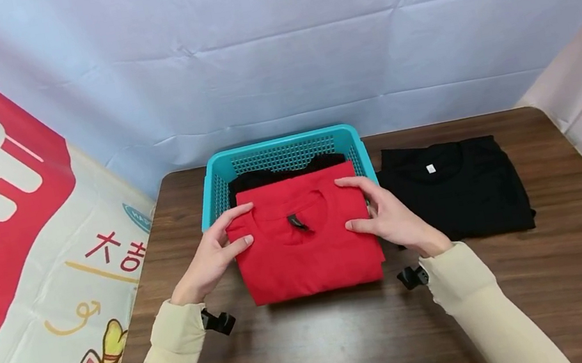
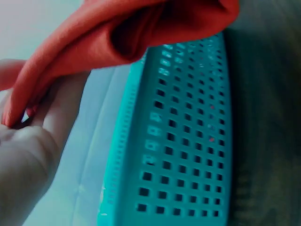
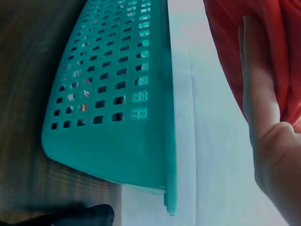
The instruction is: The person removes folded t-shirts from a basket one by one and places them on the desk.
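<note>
A folded red T-shirt [image 1: 311,262] with a black neck label is held up between both hands, overlapping the front of a turquoise basket [image 1: 284,142] in the head view. My left hand [image 1: 213,257] grips its left side, thumb on top and fingers around the edge. On the opposite side my right hand [image 1: 387,213] grips it the same way. In the left wrist view the red cloth [image 2: 94,42] hangs above the basket's rim. Black cloth [image 1: 261,177] shows inside the basket behind the shirt; the rest of the basket's contents is hidden.
A folded black T-shirt [image 1: 463,196] with a small white label lies right of the basket on the brown wooden table [image 1: 322,357]. A pale cloth backdrop [image 1: 271,68] stands right behind the table, and printed cloths hang at both sides.
</note>
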A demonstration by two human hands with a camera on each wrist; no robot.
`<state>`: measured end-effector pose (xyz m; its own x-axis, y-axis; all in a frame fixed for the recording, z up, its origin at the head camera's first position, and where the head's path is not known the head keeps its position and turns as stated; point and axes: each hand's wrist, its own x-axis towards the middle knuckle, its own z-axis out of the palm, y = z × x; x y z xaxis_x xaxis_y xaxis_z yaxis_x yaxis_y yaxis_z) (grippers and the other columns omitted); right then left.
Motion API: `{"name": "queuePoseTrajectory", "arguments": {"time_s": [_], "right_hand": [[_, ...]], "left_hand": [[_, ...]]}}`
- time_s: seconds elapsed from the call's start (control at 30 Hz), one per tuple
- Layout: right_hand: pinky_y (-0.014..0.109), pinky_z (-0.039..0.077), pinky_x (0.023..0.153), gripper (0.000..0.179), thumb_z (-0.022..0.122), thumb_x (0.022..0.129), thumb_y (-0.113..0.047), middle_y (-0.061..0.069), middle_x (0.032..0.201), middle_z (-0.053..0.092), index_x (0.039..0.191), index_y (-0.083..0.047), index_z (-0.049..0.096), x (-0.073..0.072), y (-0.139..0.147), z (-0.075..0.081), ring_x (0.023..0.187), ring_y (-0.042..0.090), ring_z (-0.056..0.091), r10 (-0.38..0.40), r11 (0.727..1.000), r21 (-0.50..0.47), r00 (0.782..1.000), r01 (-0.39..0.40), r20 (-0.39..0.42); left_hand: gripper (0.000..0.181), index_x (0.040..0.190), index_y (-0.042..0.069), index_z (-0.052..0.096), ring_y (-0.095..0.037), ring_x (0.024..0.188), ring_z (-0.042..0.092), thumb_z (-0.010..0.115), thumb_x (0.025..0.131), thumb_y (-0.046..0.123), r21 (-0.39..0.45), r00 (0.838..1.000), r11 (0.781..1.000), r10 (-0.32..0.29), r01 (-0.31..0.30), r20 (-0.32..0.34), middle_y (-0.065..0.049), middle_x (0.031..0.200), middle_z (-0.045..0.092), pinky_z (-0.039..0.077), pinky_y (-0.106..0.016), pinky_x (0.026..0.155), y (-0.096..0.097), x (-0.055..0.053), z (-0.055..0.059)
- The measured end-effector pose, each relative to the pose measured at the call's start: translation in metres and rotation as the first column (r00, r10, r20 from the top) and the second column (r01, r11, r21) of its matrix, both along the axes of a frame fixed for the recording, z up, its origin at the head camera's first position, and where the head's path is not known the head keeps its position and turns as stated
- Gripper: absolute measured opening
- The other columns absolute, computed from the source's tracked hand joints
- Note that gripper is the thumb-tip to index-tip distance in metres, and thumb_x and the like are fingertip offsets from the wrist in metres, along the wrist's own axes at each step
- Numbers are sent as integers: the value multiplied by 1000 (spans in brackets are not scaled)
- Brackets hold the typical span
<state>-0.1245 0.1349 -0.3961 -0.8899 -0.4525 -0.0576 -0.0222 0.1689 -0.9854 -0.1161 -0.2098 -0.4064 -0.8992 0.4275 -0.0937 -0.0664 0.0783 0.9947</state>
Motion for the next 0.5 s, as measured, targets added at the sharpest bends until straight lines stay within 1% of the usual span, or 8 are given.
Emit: {"name": "queuePoseTrajectory", "arguments": {"time_s": [0.13,0.27,0.37,0.5], "right_hand": [[34,59,78,61,68,87,-5,16,128,51,139,-14,39,5,-3,-5,103,27,62,17,1000,5,1000,-17,-17],[34,59,77,55,69,86,-5,15,123,54,133,-13,41,12,-4,-9,99,26,65,18,1000,10,1000,-18,-15],[34,59,77,53,69,86,-5,15,122,55,131,-12,42,17,-3,-12,98,26,65,25,1000,12,1000,-25,-15],[32,59,77,48,70,86,-6,15,115,57,126,-11,44,22,-1,-18,91,25,66,54,998,14,998,-54,-42]], "left_hand": [[59,147,19,37,-21,112,59,59,94,6,45,1000,999,-21,20,14,-11,135,47,57,-33,86,-7,9,-7],[61,148,17,35,-20,108,62,58,93,3,107,998,994,-40,34,52,-12,132,48,57,-34,85,-12,16,-12],[62,148,18,33,-20,109,62,57,93,2,143,994,988,-63,50,87,-11,134,47,57,-36,86,-13,19,-14],[67,150,19,29,-21,115,59,57,93,0,181,987,980,-103,80,121,-10,136,48,56,-38,88,-14,23,-17]]}}
